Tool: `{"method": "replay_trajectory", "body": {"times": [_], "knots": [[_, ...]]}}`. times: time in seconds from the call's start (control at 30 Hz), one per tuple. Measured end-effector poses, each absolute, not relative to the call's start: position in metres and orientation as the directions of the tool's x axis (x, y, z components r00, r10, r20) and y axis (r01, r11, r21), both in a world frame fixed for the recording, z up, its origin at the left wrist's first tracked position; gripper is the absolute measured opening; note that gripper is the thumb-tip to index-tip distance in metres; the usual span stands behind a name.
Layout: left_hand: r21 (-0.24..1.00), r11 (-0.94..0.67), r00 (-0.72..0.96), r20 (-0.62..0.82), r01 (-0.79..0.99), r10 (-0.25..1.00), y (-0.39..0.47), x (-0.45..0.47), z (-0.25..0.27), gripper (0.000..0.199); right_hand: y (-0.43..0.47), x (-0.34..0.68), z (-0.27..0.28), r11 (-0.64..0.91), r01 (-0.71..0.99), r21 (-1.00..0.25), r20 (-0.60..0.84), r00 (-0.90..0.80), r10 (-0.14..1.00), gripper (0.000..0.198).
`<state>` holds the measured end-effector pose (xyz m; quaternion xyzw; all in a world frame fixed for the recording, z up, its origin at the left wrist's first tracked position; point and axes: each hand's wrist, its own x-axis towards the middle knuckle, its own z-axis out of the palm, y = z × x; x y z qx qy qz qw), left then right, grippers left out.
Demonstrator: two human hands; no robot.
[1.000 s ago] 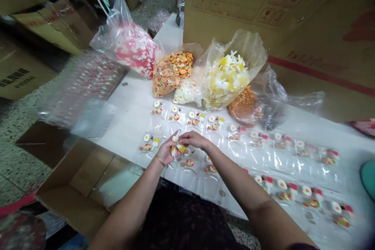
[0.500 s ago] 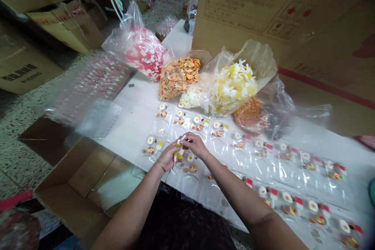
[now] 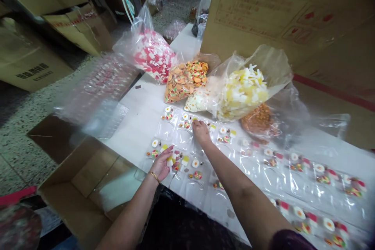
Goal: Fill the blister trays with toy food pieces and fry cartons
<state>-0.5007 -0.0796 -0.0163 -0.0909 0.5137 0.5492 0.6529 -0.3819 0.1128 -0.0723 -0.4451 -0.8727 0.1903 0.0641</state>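
Observation:
My left hand (image 3: 163,163) is closed around a few small yellow-and-white toy popsicles (image 3: 170,160), their white sticks poking out. It hovers over the lower row of clear plastic blister trays. My right hand (image 3: 201,132) reaches to the upper row, its fingertips pinching another toy popsicle of which only a yellow bit (image 3: 195,118) shows. Beside it, a tray (image 3: 184,136) bears a tiny fried egg (image 3: 185,116) and a round pizza piece (image 3: 186,124). To the right of my left hand, a yellow popsicle (image 3: 184,160) lies in a tray.
Behind the trays stand bags of pink-and-white pieces (image 3: 154,55), orange pieces (image 3: 179,82), egg pieces (image 3: 199,100), yellow popsicles (image 3: 244,88) and brown pieces (image 3: 258,121). A large carton (image 3: 263,19) backs the table. An open box (image 3: 66,199) sits at lower left, near stacked plastic trays (image 3: 96,82).
My right hand has left my left hand and moved up to a tray in the upper row. My left hand has dropped slightly down and left. The camera view has shifted a little.

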Motion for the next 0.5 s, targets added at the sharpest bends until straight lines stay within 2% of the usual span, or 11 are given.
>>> {"method": "replay_trajectory", "body": {"times": [0.13,0.23,0.33,0.4,0.5], "knots": [[0.407,0.305,-0.118,-0.742,-0.861,0.660,-0.079,-0.505,-0.015,0.036,0.103,-0.376,-0.071,0.557,0.729,-0.398,-0.048,-0.622,0.781,0.035],[0.386,0.242,-0.116,-0.706,-0.890,0.698,-0.073,-0.508,-0.015,0.037,0.087,-0.378,-0.056,0.493,0.667,-0.558,-0.028,-0.610,0.792,0.034],[0.400,0.223,-0.110,-0.658,-0.889,0.745,-0.065,-0.510,-0.016,0.049,0.063,-0.390,-0.041,0.381,0.495,-0.781,-0.101,-0.702,0.705,0.022],[0.427,0.232,-0.106,-0.634,-0.874,0.766,-0.062,-0.511,-0.017,0.061,0.048,-0.400,-0.036,0.289,0.419,-0.861,-0.161,-0.762,0.627,0.014],[0.453,0.237,-0.127,-0.638,-0.859,0.760,-0.062,-0.515,-0.017,0.066,0.038,-0.408,-0.038,0.084,0.391,-0.917,-0.242,-0.710,0.661,0.016]]}}
